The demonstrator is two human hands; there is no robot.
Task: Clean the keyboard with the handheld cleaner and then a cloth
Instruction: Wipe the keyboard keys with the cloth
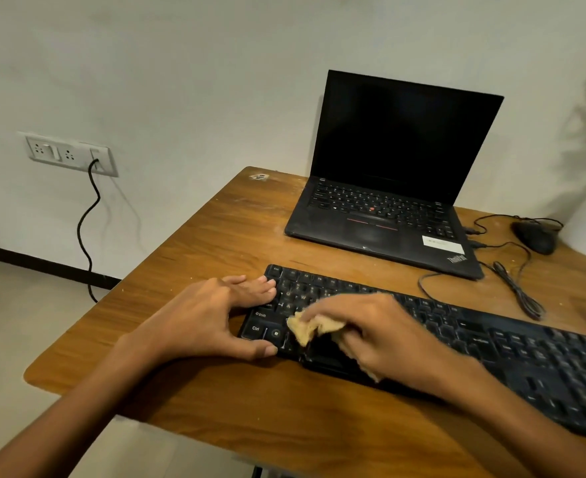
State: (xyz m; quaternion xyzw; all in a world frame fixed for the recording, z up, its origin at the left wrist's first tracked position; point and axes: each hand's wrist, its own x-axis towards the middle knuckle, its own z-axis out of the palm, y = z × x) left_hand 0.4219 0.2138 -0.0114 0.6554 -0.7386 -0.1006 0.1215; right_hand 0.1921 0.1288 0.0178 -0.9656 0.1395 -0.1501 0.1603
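So the left hand (pixel 202 315) is braced across the left end of the black keyboard (pixel 491 339): fingers laid fairly straight and close together on the far corner keys, thumb stretched wide to the near edge by the Ctrl key. Just to the right of that thumb, the right hand (pixel 371 332) has a scrunched-up tan cloth (pixel 310 327) bunched in its curled fingers and is pressing it down on the lower-left keys. It's a bit blurry, so I can't tell exactly which keys are under it. The rest of the keyboard runs off to the right, past the right wrist. Beyond the right hand there's an open laptop (pixel 388 188) with a dark screen, and farther right a black mouse (pixel 535 236), all on a wooden table (pixel 215 236). Up past the left hand, a wall socket (pixel 70 153) has a black cord plugged in.
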